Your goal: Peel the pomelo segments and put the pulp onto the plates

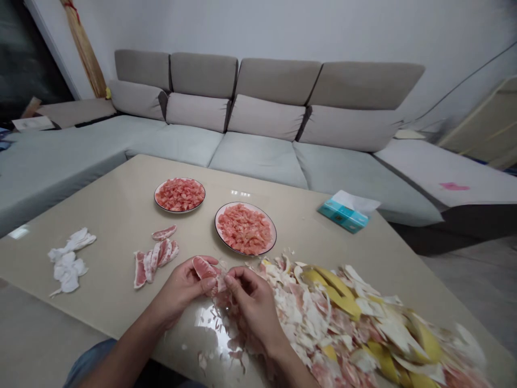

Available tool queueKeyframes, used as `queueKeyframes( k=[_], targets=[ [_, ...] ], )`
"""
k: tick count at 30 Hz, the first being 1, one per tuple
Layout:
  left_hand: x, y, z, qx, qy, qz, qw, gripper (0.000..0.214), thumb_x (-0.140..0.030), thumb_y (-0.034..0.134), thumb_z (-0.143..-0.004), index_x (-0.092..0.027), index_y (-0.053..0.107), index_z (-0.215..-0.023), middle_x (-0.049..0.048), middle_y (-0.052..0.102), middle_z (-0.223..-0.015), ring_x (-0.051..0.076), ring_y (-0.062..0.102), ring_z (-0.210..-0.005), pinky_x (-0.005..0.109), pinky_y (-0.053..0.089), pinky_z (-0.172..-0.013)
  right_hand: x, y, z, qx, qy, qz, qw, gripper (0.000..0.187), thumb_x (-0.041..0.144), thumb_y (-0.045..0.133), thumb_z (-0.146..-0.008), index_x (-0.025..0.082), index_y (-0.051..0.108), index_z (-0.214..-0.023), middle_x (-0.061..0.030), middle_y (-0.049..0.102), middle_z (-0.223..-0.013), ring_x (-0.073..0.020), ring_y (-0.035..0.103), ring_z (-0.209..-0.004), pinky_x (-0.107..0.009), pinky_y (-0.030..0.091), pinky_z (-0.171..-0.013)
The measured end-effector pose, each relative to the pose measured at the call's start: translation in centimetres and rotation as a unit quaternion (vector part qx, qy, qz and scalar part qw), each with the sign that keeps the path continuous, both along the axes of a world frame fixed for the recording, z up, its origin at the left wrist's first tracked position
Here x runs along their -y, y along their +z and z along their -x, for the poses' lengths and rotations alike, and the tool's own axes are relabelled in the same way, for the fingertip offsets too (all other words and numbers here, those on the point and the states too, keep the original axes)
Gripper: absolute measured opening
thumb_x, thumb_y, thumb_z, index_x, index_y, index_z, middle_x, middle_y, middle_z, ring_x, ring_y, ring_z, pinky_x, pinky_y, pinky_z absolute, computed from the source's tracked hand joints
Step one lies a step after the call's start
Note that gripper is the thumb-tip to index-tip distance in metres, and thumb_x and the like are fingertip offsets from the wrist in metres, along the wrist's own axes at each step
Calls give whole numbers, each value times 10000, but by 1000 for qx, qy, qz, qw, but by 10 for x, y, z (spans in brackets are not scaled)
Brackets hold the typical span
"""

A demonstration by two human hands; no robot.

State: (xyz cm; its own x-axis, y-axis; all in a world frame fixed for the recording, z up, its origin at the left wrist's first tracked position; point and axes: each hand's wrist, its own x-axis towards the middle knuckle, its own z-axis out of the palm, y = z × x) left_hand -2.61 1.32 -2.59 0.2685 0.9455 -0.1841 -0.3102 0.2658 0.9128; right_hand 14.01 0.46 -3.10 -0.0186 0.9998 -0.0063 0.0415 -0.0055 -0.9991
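My left hand point(193, 281) is closed around a pomelo segment point(202, 267) with pink flesh and pale membrane, partly opened. My right hand point(251, 291) pinches the whitish membrane at the segment's right end, close beside the left fingers. To the left lie several unpeeled pomelo segments point(155, 257) with white pith, one of them set apart behind the others. Beyond my hands stands a dark-rimmed plate point(273, 226) heaped with pink pulp pieces. A second plate point(157, 203) of pulp stands farther back on the left.
A large pile of yellow-and-white rind and membrane scraps point(323, 318) covers the table's right front. Small wet scraps lie under my hands. Crumpled white tissues point(69, 264) are at far left. A blue tissue pack point(345, 213) lies at back right, and a grey sofa point(258, 156) stands behind the table.
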Motion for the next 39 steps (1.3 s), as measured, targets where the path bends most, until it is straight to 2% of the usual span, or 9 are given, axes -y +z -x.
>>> queueKeyframes(
  k=[8, 15, 20, 23, 25, 27, 32, 35, 39],
  targets=[
    [0, 5, 5, 41, -9, 92, 995, 416, -240, 792, -704, -184, 637, -1085, 83, 676, -1037, 184, 669, -877, 309, 536, -797, 0, 0, -4, -8, -21, 1, 1000, 231, 402, 663, -796, 180, 624, -746, 30, 536, -583, -113, 482, -497, -206, 396, -462],
    [-4, 3, 9, 83, -5, 112, 990, 433, -127, 780, -715, -175, 603, -1106, 96, 694, -1040, 148, 693, -804, 303, 559, -804, -1, 5, -5, -7, -54, -10, 998, 232, 405, 661, -793, 184, 612, -744, 28, 546, -584, -119, 491, -494, -212, 405, -466],
    [-6, 2, 9, 79, 9, 122, 989, 416, -95, 766, -724, -152, 598, -1100, 113, 698, -1066, 137, 697, -809, 250, 551, -792, -3, 4, -8, -8, -58, -37, 998, 204, 387, 640, -827, 191, 618, -773, 3, 592, -695, -145, 549, -630, -226, 451, -576],
    [-5, 1, 8, 83, 3, 115, 990, 394, -114, 763, -735, -151, 597, -1090, 111, 701, -1059, 135, 695, -795, 251, 549, -780, -3, 4, -8, -43, -33, -41, 998, 196, 379, 648, -826, 218, 608, -930, -29, 637, -901, -161, 582, -735, -249, 492, -662],
    [-4, 1, 8, 85, -6, 108, 991, 388, -129, 764, -737, -156, 596, -1086, 104, 701, -1052, 143, 694, -813, 258, 547, -779, -3, 3, -7, -80, 9, -31, 996, 356, 371, 682, -800, 253, 553, -1110, -47, 623, -1070, -161, 593, -779, -266, 511, -692],
    [-3, 1, 7, 87, -13, 96, 992, 381, -136, 772, -730, -158, 601, -1070, 93, 702, -1032, 145, 689, -829, 252, 538, -782, -3, 4, -7, -95, 56, -9, 994, 440, 369, 702, -785, 253, 534, -1174, -49, 630, -1054, -157, 594, -767, -264, 515, -675],
    [-3, -1, 7, 84, -25, 53, 995, 330, -136, 785, -713, -151, 626, -1002, 47, 682, -954, 110, 658, -781, 200, 514, -731, -2, 10, -8, -47, 82, 41, 995, 225, 389, 697, -780, 168, 657, -783, -15, 616, -718, -134, 550, -625, -231, 463, -568],
    [-3, -2, 8, 90, -44, 43, 994, 290, -135, 776, -724, -146, 636, -978, 24, 666, -861, 93, 642, -732, 183, 507, -698, -1, 12, -8, -47, 88, 31, 995, 218, 379, 670, -798, 174, 625, -735, 7, 576, -672, -126, 524, -599, -225, 427, -547],
    [-3, -5, 8, 116, -73, 77, 988, 227, -141, 760, -747, -146, 638, -938, 30, 669, -832, 107, 660, -739, 206, 528, -719, 1, 7, -8, -2, 70, -35, 997, 187, 324, 614, -843, 178, 599, -727, 14, 543, -684, -127, 502, -635, -226, 396, -582]
  ],
)
